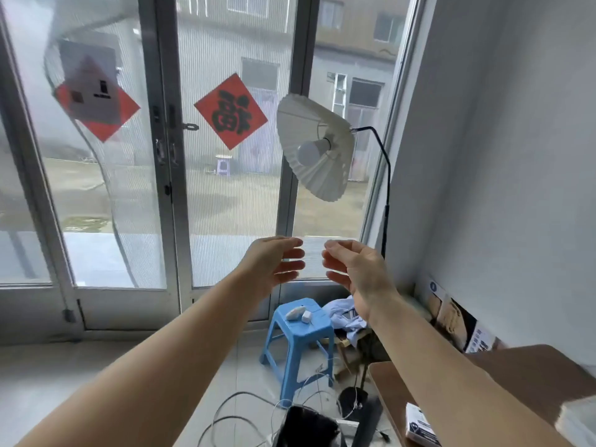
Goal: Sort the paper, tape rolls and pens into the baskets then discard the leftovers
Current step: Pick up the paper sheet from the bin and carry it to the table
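Note:
Both arms stretch out forward at chest height, toward the glass doors. My left hand [275, 264] is open, palm facing right, fingers apart, holding nothing. My right hand [354, 269] faces it a short gap away, fingers loosely curled and apart, also with nothing in it. No baskets, paper sheets, tape rolls or pens show in this view. A corner of the brown table [532, 372] lies at the lower right under my right forearm, with a small white box [419, 424] near its front edge and a pale blurred object [577, 421] at the far right.
A blue plastic stool [301, 337] with small white items stands on the floor below my hands. A floor lamp [314, 153] with a white pleated shade leans beside the wall. Cables and a black item [306, 427] lie on the floor. Boxes [454, 317] lean against the right wall.

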Tool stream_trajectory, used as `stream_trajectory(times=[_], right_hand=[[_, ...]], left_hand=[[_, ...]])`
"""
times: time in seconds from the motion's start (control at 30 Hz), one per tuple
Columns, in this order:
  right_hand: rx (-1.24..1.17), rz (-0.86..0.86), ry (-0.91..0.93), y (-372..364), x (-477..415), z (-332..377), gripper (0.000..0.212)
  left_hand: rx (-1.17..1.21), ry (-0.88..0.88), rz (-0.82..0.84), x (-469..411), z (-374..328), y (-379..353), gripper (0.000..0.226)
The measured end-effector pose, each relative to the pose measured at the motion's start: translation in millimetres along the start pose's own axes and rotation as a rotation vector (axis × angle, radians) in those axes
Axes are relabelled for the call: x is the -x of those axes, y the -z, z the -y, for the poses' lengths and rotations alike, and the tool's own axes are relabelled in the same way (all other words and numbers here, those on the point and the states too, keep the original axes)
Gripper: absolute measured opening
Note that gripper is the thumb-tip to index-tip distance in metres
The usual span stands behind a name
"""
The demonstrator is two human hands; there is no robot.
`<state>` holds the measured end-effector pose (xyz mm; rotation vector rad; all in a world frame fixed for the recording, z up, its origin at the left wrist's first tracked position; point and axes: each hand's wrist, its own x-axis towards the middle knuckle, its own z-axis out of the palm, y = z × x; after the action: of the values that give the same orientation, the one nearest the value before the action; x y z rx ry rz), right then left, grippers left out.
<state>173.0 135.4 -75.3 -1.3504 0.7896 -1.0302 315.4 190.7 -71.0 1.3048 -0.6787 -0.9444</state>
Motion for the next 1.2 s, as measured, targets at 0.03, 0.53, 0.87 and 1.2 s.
stream_trajectory(times=[0.03,0.53,0.87,1.2], right_hand=[[0.005,0.030,-0.003,-15,-1,-3,0.007],[-0.016,0.405,-0.098,-264,-8,-52,0.016],[-0.020,0.613,-0.153,-442,-4,-90,0.009],[-0.044,0.804,-0.221,-584,-17,-124,0.011]], left_hand=[[0.004,-0.006,-0.025,2,-2,16,0.013],[0.066,0.018,-0.343,19,-13,293,0.018],[0.127,0.019,-0.595,43,-25,467,0.016],[0.212,-0.001,-0.797,39,-18,584,0.018]])
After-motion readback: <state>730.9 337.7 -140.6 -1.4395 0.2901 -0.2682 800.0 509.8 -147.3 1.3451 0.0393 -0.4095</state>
